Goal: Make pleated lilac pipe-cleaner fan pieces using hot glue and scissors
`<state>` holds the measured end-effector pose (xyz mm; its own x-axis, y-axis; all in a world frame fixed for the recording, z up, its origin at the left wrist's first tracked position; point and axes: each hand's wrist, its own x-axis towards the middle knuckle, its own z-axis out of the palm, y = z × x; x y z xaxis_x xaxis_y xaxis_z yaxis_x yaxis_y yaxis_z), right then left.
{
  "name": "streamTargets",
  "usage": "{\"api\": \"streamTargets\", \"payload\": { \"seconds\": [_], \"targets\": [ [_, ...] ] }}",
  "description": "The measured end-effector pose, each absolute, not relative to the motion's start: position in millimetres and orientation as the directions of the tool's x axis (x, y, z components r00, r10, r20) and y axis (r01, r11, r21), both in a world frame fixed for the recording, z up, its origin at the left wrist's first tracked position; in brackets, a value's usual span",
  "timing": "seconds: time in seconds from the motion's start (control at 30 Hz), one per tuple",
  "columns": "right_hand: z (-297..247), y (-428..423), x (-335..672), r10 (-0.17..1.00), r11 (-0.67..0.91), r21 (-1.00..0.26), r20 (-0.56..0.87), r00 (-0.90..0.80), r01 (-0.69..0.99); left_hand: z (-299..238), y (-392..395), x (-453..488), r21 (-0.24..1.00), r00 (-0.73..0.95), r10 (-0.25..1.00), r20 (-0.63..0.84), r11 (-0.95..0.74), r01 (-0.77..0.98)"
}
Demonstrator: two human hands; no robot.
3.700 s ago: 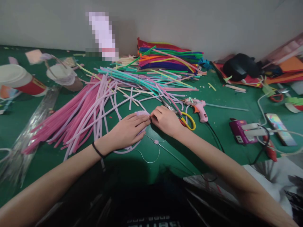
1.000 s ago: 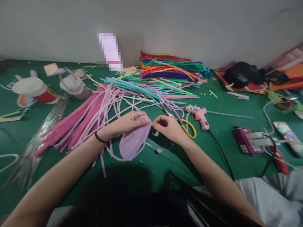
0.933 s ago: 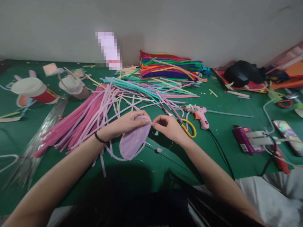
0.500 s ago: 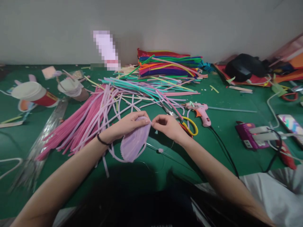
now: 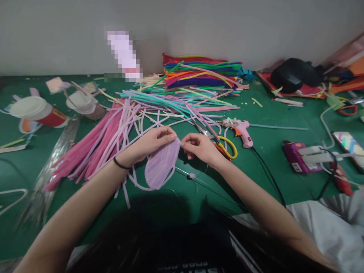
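A lilac petal (image 5: 161, 163), flat and built from rows of fuzzy pipe cleaner, hangs point-up above the table. My left hand (image 5: 157, 139) is closed on its upper part, thumb over the near face. At its tip, the thumb and index finger of my right hand (image 5: 199, 148) are pinched together on the edge; exactly what lies between them is too small to make out. A loop of lilac pipe cleaner (image 5: 136, 185) runs from beneath the petal. Just beyond my right hand lie scissors (image 5: 231, 148) with yellow handle loops.
Pink and lilac pipe cleaners (image 5: 93, 151) spread at left, with multicoloured bundles (image 5: 201, 74) behind. A pink glue gun (image 5: 241, 132) lies right of the scissors, its black cord trailing. Further right are a purple power strip (image 5: 298, 157) and a phone (image 5: 348, 148). Paper cups (image 5: 38, 112) stand at left.
My left fingers sit a little nearer the petal's tip, and the petal has tilted slightly. My right hand stays pinched at the tip. The whole view has shifted a little.
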<state>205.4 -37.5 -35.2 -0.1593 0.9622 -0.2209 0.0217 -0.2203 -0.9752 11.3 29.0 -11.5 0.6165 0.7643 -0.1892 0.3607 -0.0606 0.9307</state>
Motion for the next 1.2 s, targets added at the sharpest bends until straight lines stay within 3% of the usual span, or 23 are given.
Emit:
{"api": "streamTargets", "payload": {
  "seconds": [0.23,0.73,0.9,1.03,1.1,1.2],
  "targets": [
    [-36,-40,206,0.933,-0.283,-0.959,-0.284,-0.222,0.037,-16,24,17,0.956,0.538,0.813,-0.223,0.075,0.283],
    [-35,-40,201,0.944,-0.271,-0.963,-0.268,-0.193,0.010,-17,29,12,0.951,0.534,0.805,-0.259,0.115,0.288],
    [-29,-37,223,0.930,-0.301,-0.954,-0.290,-0.225,-0.012,-22,45,0,0.967,0.413,0.883,-0.223,0.147,0.208],
    [-13,-37,248,0.979,0.015,-0.966,-0.038,-0.200,0.257,-14,63,-17,0.971,0.232,0.947,-0.221,0.235,-0.034],
    [-2,-40,253,0.974,0.227,-0.885,0.207,-0.094,0.405,-7,69,-26,0.949,0.155,0.958,-0.241,0.266,-0.171],
    [12,-47,246,0.810,0.396,-0.682,0.574,0.115,0.616,1,75,-34,0.913,0.041,0.972,-0.231,0.231,-0.337]
  ]
}}
